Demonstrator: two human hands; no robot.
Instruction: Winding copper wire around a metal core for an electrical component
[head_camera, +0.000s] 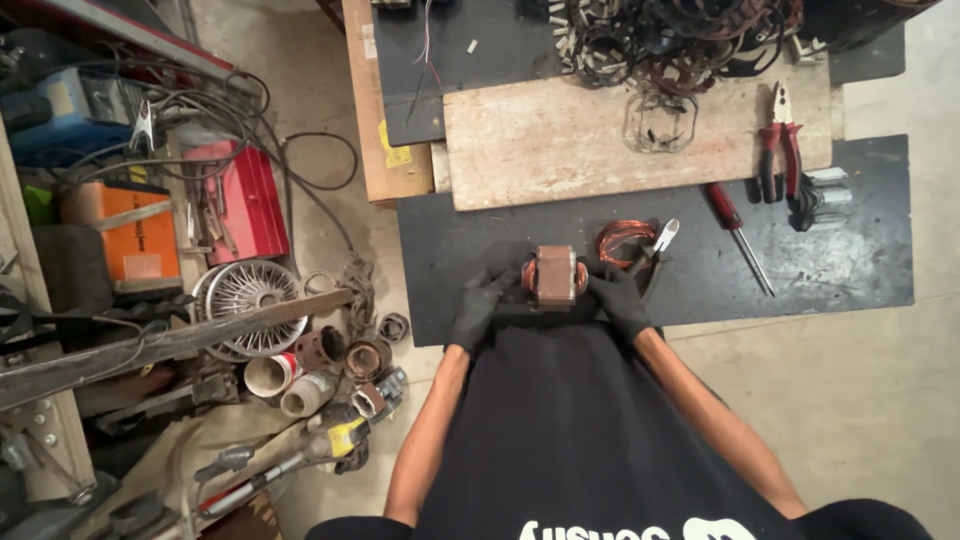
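Both my hands wear black gloves and hold a small motor stator (554, 276), a brown metal block with copper windings at its ends. My left hand (482, 305) grips its left side, my right hand (617, 297) its right side. The stator sits just above the near edge of a dark workbench (830, 260). A loose coil of copper wire (622, 240) lies right behind my right hand, with small cutters (655, 245) beside it.
A red-handled screwdriver (737, 235) and red pliers (780, 145) lie to the right. A pale wooden board (560, 140) and a heap of old windings (670, 40) sit at the back. Motor parts, a fan guard (250, 300) and toolboxes crowd the floor at left.
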